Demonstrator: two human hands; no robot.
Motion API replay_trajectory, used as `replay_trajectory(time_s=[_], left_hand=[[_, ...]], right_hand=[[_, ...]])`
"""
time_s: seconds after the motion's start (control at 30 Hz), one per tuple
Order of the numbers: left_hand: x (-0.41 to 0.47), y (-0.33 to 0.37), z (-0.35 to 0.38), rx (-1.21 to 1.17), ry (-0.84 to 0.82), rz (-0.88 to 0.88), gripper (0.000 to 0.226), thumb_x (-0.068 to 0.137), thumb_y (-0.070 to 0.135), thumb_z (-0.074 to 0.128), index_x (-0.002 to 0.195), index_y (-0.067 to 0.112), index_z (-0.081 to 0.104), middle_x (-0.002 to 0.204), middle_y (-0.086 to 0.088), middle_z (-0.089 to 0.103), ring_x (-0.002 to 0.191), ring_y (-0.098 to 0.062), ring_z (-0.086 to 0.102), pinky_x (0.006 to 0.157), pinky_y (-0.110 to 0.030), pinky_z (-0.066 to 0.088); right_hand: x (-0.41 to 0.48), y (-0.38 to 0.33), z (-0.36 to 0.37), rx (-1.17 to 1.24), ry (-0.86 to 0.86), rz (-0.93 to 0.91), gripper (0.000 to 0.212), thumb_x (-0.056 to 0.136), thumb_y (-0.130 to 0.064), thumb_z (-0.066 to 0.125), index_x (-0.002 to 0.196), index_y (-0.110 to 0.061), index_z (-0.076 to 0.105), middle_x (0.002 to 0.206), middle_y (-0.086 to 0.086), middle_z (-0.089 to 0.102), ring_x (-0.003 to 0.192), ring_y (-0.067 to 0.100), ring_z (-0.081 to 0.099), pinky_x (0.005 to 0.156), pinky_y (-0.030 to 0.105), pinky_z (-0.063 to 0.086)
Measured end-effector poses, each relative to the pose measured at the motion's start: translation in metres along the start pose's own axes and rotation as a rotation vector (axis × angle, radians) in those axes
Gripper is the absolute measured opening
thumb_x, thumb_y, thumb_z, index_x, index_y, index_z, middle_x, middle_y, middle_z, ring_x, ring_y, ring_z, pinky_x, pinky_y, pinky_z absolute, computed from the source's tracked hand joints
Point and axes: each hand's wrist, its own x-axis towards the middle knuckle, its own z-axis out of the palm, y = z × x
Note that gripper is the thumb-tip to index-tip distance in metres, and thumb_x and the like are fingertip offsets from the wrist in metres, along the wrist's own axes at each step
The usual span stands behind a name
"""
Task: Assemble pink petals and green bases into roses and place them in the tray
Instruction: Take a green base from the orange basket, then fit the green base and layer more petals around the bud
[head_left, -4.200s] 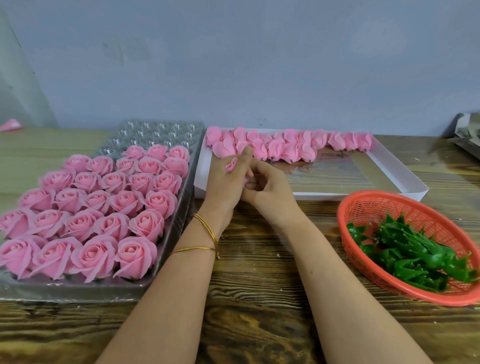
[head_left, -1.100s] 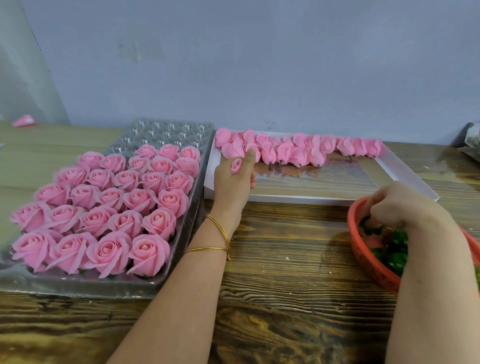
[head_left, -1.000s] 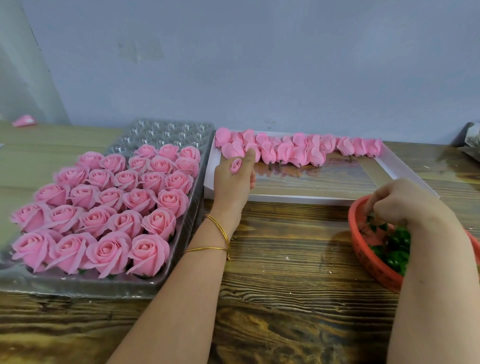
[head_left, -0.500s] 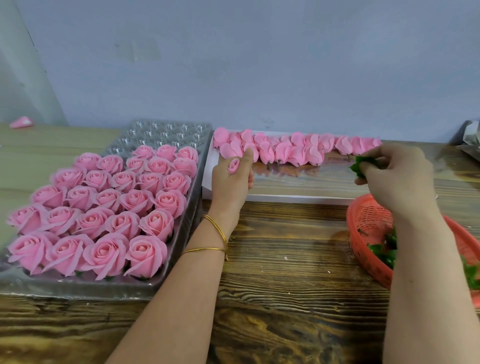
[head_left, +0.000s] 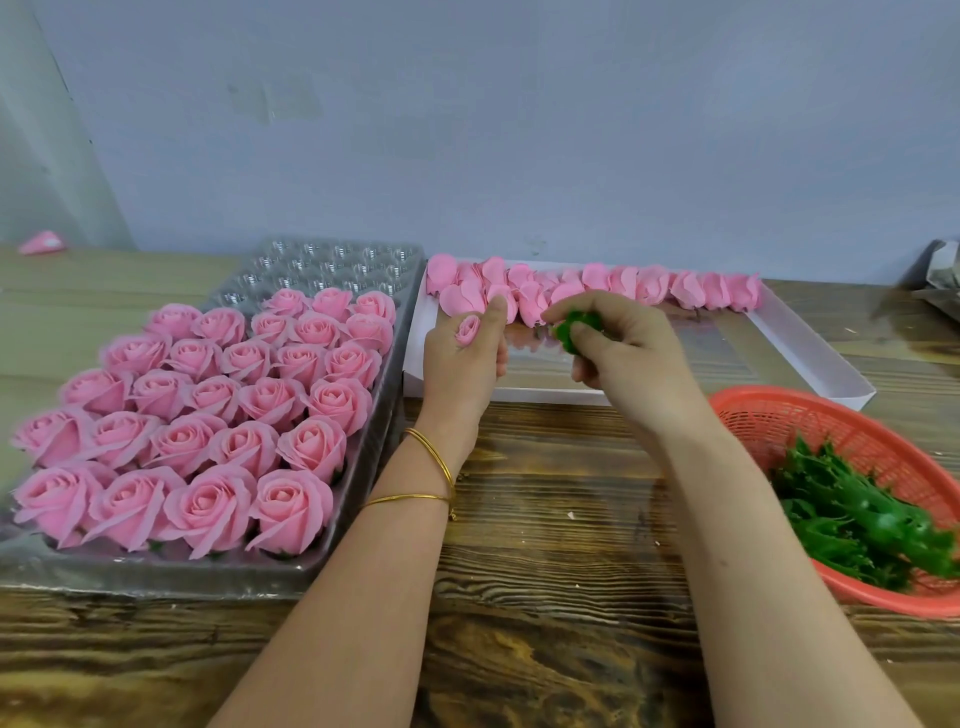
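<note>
Left hand (head_left: 462, 369) curls round the pink bud (head_left: 467, 330) above the white box (head_left: 810, 353), right hand (head_left: 628, 358) pinches a green base (head_left: 569, 332) just beside it, so I want the base's centre under the bud and a gentle press, with the tray (head_left: 332, 257) to their left.

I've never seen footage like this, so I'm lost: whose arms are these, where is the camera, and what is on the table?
No machine here: a person works with bare hands, filmed by one camera on their head looking forward and down. The left hand holds a pink bud; the right hand pinches a green base. On the wooden table, a clear tray at left holds finished roses, a white box at the back holds a row of loose pink petals, and an orange basket at right holds more green bases.
</note>
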Motion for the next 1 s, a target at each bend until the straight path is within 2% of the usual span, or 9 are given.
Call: replay_trajectory(time_s=[0.13, 0.33, 0.47, 0.6, 0.7, 0.77, 0.87, 0.93, 1.0], left_hand=[[0.000, 0.000, 0.000, -0.017, 0.010, 0.001, 0.046, 0.096, 0.039, 0.054, 0.053, 0.023, 0.053, 0.045, 0.009, 0.050, 0.046, 0.000, 0.049, 0.048, -0.012, 0.042], [-0.002, 0.001, 0.001, -0.032, 0.001, 0.003, 0.053, 0.098, 0.038, 0.050, 0.046, 0.026, 0.052, 0.045, 0.008, 0.049, 0.046, -0.003, 0.047, 0.059, -0.025, 0.042], [-0.004, 0.001, 0.001, -0.067, 0.009, 0.014, 0.054, 0.099, 0.040, 0.047, 0.047, 0.026, 0.052, 0.046, 0.007, 0.050, 0.048, -0.004, 0.048, 0.056, -0.022, 0.041], [-0.003, 0.003, 0.001, -0.115, 0.007, -0.007, 0.057, 0.100, 0.040, 0.046, 0.045, 0.029, 0.057, 0.051, 0.006, 0.056, 0.053, -0.005, 0.054, 0.058, -0.022, 0.045], [-0.002, 0.006, 0.000, -0.209, 0.014, -0.036, 0.055, 0.100, 0.038, 0.047, 0.048, 0.028, 0.059, 0.058, 0.003, 0.062, 0.057, -0.007, 0.059, 0.054, -0.020, 0.047], [-0.002, 0.007, 0.000, -0.269, 0.022, -0.059, 0.050, 0.100, 0.036, 0.048, 0.053, 0.023, 0.059, 0.064, -0.001, 0.065, 0.062, -0.010, 0.063, 0.056, -0.020, 0.048], [0.000, 0.009, 0.000, -0.349, 0.021, -0.097, 0.051, 0.100, 0.033, 0.048, 0.053, 0.019, 0.059, 0.073, -0.005, 0.070, 0.075, -0.015, 0.066, 0.074, -0.029, 0.051], [0.001, 0.009, 0.000, -0.372, 0.008, -0.108, 0.053, 0.101, 0.032, 0.048, 0.051, 0.020, 0.060, 0.080, -0.006, 0.073, 0.086, -0.018, 0.067, 0.090, -0.038, 0.049], [0.000, 0.010, 0.000, -0.382, -0.013, -0.113, 0.049, 0.101, 0.032, 0.047, 0.058, 0.015, 0.061, 0.087, -0.008, 0.074, 0.095, -0.021, 0.068, 0.095, -0.040, 0.047]], right_hand=[[-0.001, 0.009, 0.016, 0.141, -0.022, 0.129, 0.032, 0.092, 0.008, 0.048, 0.091, -0.019, 0.066, 0.079, 0.000, 0.061, 0.054, 0.007, 0.054, 0.051, 0.017, 0.041], [0.002, 0.016, 0.028, 0.520, 0.021, 0.354, 0.022, 0.098, -0.005, 0.047, 0.110, -0.005, 0.065, 0.093, 0.005, 0.064, 0.080, 0.018, 0.063, 0.066, 0.024, 0.057], [0.001, 0.020, 0.029, 0.513, 0.032, 0.339, 0.027, 0.103, -0.004, 0.039, 0.102, -0.010, 0.065, 0.107, 0.009, 0.063, 0.098, 0.024, 0.062, 0.070, 0.023, 0.059], [0.001, 0.024, 0.027, 0.395, 0.038, 0.352, 0.031, 0.102, 0.001, 0.038, 0.122, -0.002, 0.061, 0.122, 0.018, 0.060, 0.108, 0.033, 0.064, 0.080, 0.027, 0.059], [-0.002, 0.024, 0.027, 0.355, 0.030, 0.314, 0.030, 0.100, 0.003, 0.041, 0.120, -0.004, 0.062, 0.110, 0.017, 0.064, 0.097, 0.026, 0.065, 0.086, 0.028, 0.058], [-0.003, 0.022, 0.027, 0.393, 0.009, 0.300, 0.028, 0.099, 0.005, 0.042, 0.106, -0.007, 0.066, 0.099, 0.012, 0.067, 0.089, 0.021, 0.066, 0.084, 0.026, 0.057], [-0.004, 0.021, 0.030, 0.491, -0.005, 0.333, 0.028, 0.097, 0.009, 0.044, 0.091, -0.007, 0.066, 0.088, 0.010, 0.069, 0.086, 0.022, 0.069, 0.080, 0.025, 0.059], [-0.004, 0.023, 0.031, 0.525, -0.016, 0.353, 0.024, 0.095, 0.011, 0.045, 0.094, -0.004, 0.064, 0.088, 0.014, 0.067, 0.087, 0.025, 0.069, 0.083, 0.028, 0.059], [-0.005, 0.024, 0.033, 0.545, -0.037, 0.358, 0.023, 0.095, 0.010, 0.046, 0.097, -0.003, 0.064, 0.086, 0.012, 0.068, 0.088, 0.024, 0.069, 0.083, 0.029, 0.059]])
